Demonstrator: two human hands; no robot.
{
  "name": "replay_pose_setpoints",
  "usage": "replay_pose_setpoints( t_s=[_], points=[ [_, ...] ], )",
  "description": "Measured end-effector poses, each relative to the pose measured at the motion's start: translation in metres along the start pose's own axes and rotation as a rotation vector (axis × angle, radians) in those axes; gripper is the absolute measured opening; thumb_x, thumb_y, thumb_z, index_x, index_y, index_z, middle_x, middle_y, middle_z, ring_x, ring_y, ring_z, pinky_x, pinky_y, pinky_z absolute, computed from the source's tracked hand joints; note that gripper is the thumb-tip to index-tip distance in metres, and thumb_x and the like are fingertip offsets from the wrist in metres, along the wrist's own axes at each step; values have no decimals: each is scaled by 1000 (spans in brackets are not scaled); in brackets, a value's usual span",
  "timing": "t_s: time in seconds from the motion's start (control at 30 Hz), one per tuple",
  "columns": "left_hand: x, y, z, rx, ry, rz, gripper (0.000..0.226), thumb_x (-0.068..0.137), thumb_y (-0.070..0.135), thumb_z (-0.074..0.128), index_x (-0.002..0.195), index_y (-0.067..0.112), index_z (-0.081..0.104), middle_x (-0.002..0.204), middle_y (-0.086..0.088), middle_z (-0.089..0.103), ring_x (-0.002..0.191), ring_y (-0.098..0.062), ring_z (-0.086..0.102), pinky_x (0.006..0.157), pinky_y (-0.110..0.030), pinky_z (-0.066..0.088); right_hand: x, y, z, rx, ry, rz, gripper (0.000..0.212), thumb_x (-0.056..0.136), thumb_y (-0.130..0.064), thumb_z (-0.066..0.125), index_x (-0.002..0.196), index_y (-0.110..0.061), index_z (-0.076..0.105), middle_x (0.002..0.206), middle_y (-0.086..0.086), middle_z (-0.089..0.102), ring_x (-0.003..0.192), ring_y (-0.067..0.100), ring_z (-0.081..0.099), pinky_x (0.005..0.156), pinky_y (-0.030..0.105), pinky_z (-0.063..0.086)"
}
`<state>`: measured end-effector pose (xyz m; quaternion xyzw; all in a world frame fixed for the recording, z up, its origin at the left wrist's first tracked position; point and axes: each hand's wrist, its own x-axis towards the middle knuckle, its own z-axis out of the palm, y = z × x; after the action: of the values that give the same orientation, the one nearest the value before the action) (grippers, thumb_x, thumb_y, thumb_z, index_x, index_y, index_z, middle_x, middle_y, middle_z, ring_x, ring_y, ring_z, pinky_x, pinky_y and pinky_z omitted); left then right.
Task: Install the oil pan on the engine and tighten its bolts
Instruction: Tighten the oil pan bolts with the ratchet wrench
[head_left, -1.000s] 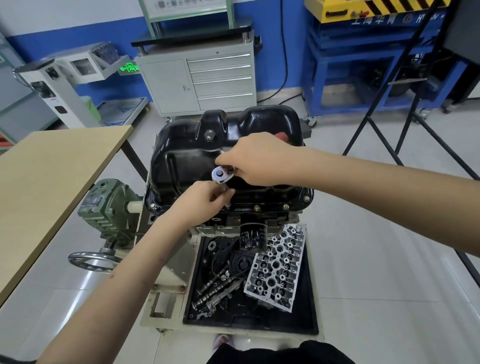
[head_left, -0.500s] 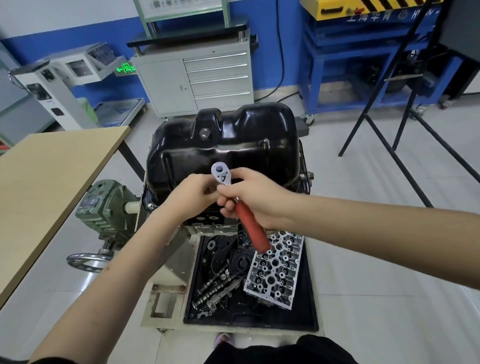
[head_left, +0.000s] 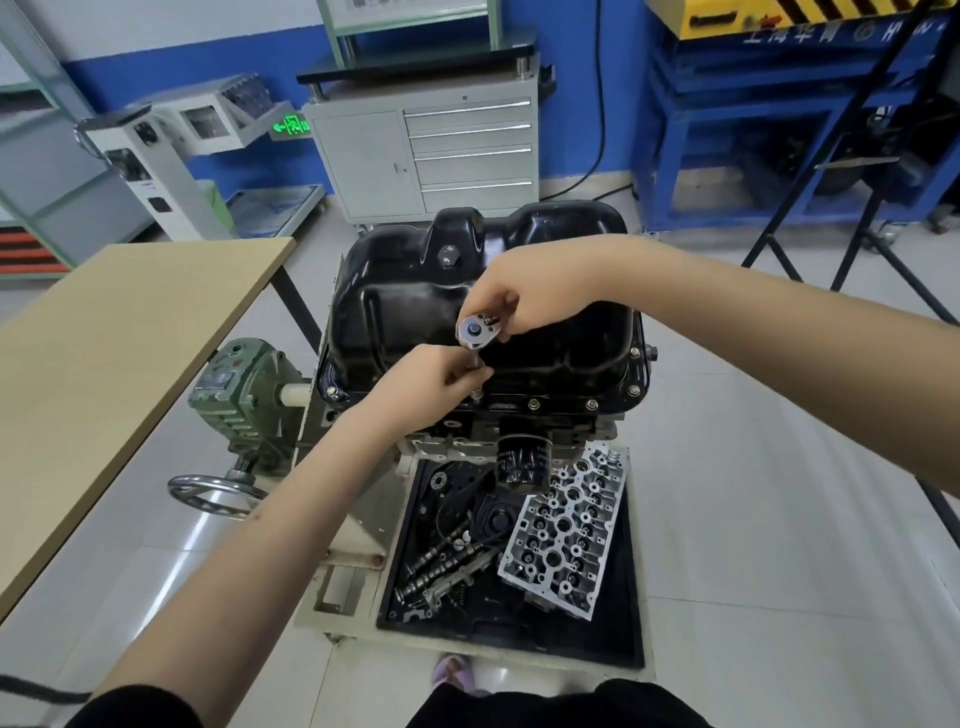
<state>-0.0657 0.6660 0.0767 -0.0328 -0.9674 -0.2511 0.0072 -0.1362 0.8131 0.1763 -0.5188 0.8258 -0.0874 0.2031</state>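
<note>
Your black oil pan (head_left: 545, 332) sits upside-up on the engine (head_left: 519, 431) at the centre of the view, its flange resting on the block with bolts (head_left: 533, 403) showing along the near edge and at the 3 o'clock corner. Your right hand (head_left: 524, 291) reaches in from 3 o'clock and curls around the ratchet (head_left: 475, 331) handle, which is hidden inside your fist; only the round chrome head shows, just below your knuckles. Your left hand (head_left: 441, 374) comes up from 7 o'clock and pinches the extension shaft beneath that head, fingers closed around it. The shaft runs down to the pan's near flange, toward 6 o'clock of the ratchet head; I cannot tell whether the socket is seated on a bolt there, since your fingers cover it.

Below the engine, at 6 o'clock, the oil filter (head_left: 522, 465) hangs over a black tray (head_left: 631, 597) that holds a cylinder head (head_left: 566, 535) on its right and camshafts (head_left: 447, 558) on its left. A wooden table (head_left: 104, 353) lies at 9 o'clock, with a green gearbox (head_left: 241, 400) and handwheel (head_left: 215, 493) between it and the engine. A grey drawer cabinet (head_left: 426, 156) stands at 12 o'clock.
</note>
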Motion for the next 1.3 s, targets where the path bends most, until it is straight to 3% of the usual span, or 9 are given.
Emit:
replay_pose_setpoints(
  t_s=[0.2, 0.33, 0.43, 0.57, 0.67, 0.83, 0.97, 1.17, 1.3],
  points=[
    [-1, -3, -1, -52, 13, -7, 25, 90, 31, 54, 87, 9, 67, 68, -7, 64, 63, -25, 57, 63, -37, 46, 3, 5, 8, 221, -65, 83, 34, 86, 0, 49, 116, -15, 55, 72, -2, 68, 62, 7, 65, 60, 15, 51],
    [0, -3, 0, -53, 33, -5, 21, 89, 29, 56, 73, 17, 61, 54, 11, 52, 52, -7, 47, 54, -26, 38, -5, 5, 19, 497, 36, 128, 46, 86, 3, 49, 125, -22, 50, 66, 1, 65, 51, 6, 61, 50, 14, 48],
    [1, -3, 0, -71, 18, -7, 19, 87, 22, 56, 70, 16, 61, 54, 8, 51, 52, -12, 45, 55, -30, 37, -14, -4, 43, 1064, 98, 183, 29, 90, 7, 43, 107, -15, 53, 62, 5, 54, 36, 3, 45, 39, 14, 40],
    [5, -1, 0, -52, 20, -69, 43, 80, 6, 51, 46, 28, 37, 46, 9, 40, 45, -8, 33, 45, -21, 28, -9, -36, 83, 1859, 354, 179, 24, 93, 7, 38, 98, -14, 48, 53, 2, 50, 32, 1, 34, 35, 13, 33],
    [4, -2, 1, -53, 32, -109, 44, 80, 4, 49, 46, 29, 37, 48, 11, 43, 47, -9, 39, 49, -26, 32, -6, -34, 80, 1688, 325, 173, 24, 92, 8, 39, 102, -12, 47, 59, 5, 51, 35, 3, 37, 37, 15, 35],
    [-1, -4, 4, -62, 35, -6, 20, 89, 23, 55, 79, 10, 65, 66, -7, 61, 66, -30, 57, 63, -41, 46, -9, 1, 25, 534, 19, 114, 44, 83, 5, 51, 118, -21, 55, 71, 3, 60, 41, 8, 51, 46, 21, 45],
    [3, -2, 6, -40, 47, 17, 27, 91, 29, 53, 87, 7, 67, 71, -6, 65, 67, -25, 58, 66, -41, 49, 5, 7, 2, -75, 31, 9, 49, 80, -2, 55, 120, -30, 58, 93, 2, 68, 73, 14, 58, 72, 29, 47],
    [4, -4, 7, -19, 149, 30, 24, 89, 31, 56, 88, 10, 66, 67, 1, 63, 66, -20, 59, 61, -34, 47, 2, 11, 15, 290, 46, 89, 46, 80, -1, 53, 120, -24, 53, 70, -3, 66, 48, 5, 61, 50, 14, 48],
    [7, -4, 11, -1, 162, 45, 22, 89, 27, 56, 68, 20, 58, 50, 15, 46, 51, -4, 44, 50, -25, 31, -3, 10, 23, 578, 70, 169, 48, 88, 1, 48, 129, -25, 44, 65, 4, 64, 41, 5, 54, 43, 14, 43]
  ],
)
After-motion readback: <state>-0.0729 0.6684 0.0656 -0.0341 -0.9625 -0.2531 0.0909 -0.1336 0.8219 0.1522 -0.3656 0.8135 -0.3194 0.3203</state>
